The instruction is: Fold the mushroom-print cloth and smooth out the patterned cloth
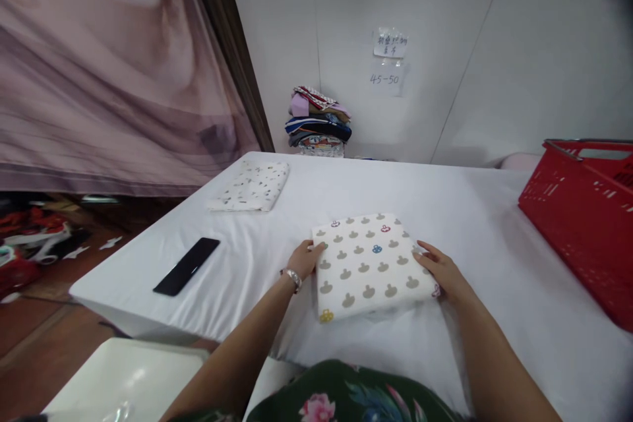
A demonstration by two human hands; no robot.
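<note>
A folded white cloth with grey mushroom prints (363, 268) lies at the near edge of the table, with a few mushrooms in blue, red and yellow. At its left edge my left hand (302, 260) grips it, thumb on top and the other fingers partly hidden. My right hand (442, 271) holds the opposite edge, its thumb and fingers around the side. A second folded white cloth with small dark prints (254, 186) rests at the table's far left corner, apart from both hands.
On the white-covered table (395, 188) a black flat slab (188, 266) lies at the left and a red plastic basket (583, 211) stands at the right. A stack of folded fabrics (320, 120) is against the wall. A white stool (123, 376) stands at lower left, below a pink curtain (113, 72).
</note>
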